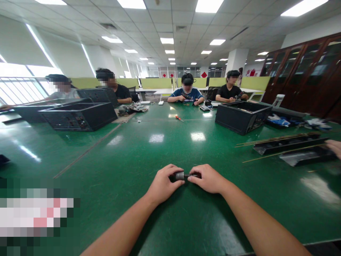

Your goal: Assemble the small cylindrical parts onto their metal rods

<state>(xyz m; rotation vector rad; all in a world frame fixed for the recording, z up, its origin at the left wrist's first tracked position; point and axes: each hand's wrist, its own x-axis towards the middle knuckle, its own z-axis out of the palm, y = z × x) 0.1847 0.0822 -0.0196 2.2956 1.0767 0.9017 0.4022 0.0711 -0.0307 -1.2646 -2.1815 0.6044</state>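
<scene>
Left hand (165, 183) had its fingers closed around a small grey metallic cylinder (179, 176), near centre of the glossy green surface (133, 156). Right hand (207, 179), just right of it, had fingers pinched on a thin dark shaft (187, 175); shaft looked joined to the cylinder, too small to be sure. Orange-handled screwdriver (178, 117) lay farther off, a black rectangular metal case (231, 121) far right.

Readable text: none | red diamond sign (204, 74), background: any lettering too small to read
</scene>
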